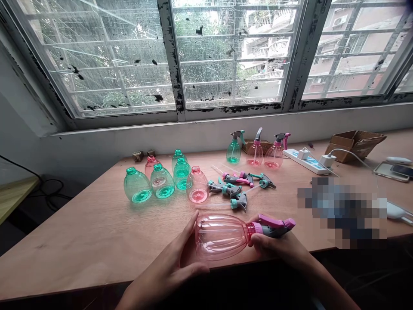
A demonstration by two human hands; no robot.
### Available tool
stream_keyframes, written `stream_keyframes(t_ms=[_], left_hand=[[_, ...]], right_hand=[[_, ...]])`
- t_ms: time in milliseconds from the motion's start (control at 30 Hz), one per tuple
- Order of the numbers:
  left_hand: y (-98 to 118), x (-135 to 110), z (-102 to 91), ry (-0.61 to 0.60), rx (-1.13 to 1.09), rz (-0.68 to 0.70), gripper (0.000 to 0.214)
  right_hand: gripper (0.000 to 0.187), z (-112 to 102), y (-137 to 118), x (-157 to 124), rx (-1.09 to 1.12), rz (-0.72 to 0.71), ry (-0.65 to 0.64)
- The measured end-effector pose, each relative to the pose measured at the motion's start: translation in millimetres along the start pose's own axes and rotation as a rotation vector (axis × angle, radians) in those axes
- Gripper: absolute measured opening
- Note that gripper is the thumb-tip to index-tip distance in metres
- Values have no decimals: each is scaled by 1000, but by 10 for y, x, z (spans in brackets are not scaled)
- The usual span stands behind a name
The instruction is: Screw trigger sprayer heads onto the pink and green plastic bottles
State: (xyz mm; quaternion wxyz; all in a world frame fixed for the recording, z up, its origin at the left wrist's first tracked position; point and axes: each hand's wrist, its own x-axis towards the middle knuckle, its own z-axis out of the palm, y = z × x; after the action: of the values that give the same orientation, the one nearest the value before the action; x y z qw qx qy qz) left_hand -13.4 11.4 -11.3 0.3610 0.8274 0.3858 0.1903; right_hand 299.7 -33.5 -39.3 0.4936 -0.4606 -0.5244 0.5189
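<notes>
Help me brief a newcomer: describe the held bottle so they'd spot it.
Below the window is a table. At its near edge, the right hand grips a pink bottle by its neck, left hand cupping its base. It alone is sideways; other bottles stand upright.

A translucent pink bottle [221, 237] pairs with a pink-and-grey spray head [277, 227] — green bottles [137, 186] and teal-and-grey sprayers [239, 202] brighten a pale brown desk [80, 245] — against a grey window frame [172, 56] flecked with black.
</notes>
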Motion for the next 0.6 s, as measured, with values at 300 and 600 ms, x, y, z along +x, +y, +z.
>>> stream_keyframes(t_ms=[300,600], left_hand=[[39,11,-12,6,1,-39,86],[116,12,-42,-25,-60,10,78]], right_hand=[[39,-7,27,-1,40,-1,12],[39,-1,34,1,64,-29,28]])
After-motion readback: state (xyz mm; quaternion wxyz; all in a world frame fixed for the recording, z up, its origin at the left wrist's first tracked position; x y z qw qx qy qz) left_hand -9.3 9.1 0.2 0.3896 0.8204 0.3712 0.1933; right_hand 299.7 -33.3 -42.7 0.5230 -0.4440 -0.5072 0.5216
